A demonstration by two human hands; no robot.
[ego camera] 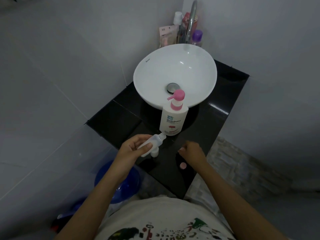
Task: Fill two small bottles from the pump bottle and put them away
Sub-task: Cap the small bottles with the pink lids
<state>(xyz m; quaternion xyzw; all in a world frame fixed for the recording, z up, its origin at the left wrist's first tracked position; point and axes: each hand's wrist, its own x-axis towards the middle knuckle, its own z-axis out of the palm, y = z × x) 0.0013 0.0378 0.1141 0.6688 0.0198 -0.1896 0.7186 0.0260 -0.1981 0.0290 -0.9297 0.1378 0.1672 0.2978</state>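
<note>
Left hand [133, 149] grips 1 small bottle [152, 142], uncapped, tilted, just near-left of pump bottle [174, 119] on worktop [216, 118]. Right hand [192, 152] loosely curled; contents indeterminate. 2nd bottle [154, 153] partly hidden. Filling apparently not begun; 2 fills, stowing remain.

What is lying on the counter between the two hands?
In the head view, between the left hand holding a small bottle and the right hand, only bare black counter shows; a pink cap lies nearer the person.
</note>
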